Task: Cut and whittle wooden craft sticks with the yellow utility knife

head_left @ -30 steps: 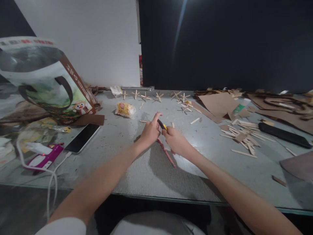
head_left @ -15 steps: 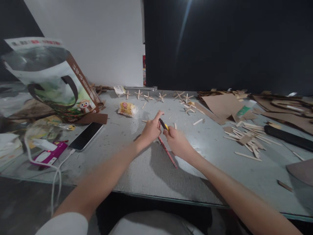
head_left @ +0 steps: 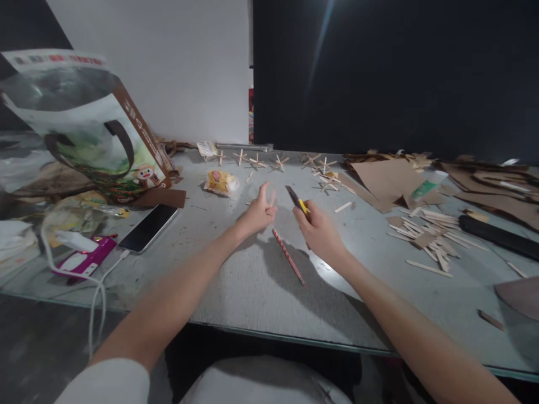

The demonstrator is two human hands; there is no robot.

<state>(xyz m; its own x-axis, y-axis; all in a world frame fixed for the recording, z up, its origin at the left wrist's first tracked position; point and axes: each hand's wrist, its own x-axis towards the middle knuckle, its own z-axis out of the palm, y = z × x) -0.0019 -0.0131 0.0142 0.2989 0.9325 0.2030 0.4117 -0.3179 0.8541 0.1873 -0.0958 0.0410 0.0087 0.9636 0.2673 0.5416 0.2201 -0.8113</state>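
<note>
My right hand (head_left: 318, 227) is wrapped round a black and yellow utility knife (head_left: 300, 205), whose blade points up and to the left. To its left, my left hand (head_left: 256, 214) is over the table with fingers apart, slightly blurred; I make out nothing held in it. The two hands do not touch. Between them and nearer to me, a red patterned pencil (head_left: 288, 258) lies slantwise on the table. Just beyond my left hand is a small yellow packet (head_left: 221, 183). A short wooden stick (head_left: 343, 207) lies beyond my right hand.
Stick stars (head_left: 279, 163) line the back of the table (head_left: 236, 292). Loose sticks (head_left: 429, 235), cardboard (head_left: 385, 178), a glue tube (head_left: 428, 186) and a black elongated object (head_left: 499, 235) are on the right. A phone (head_left: 149, 229), purple power strip (head_left: 86, 258) and large bag (head_left: 92, 140) are left.
My hands, close together around the knife's blade end before, have moved apart. The knife has gone right with my right hand, its blade now in plain view. The pencil's upper end is uncovered.
</note>
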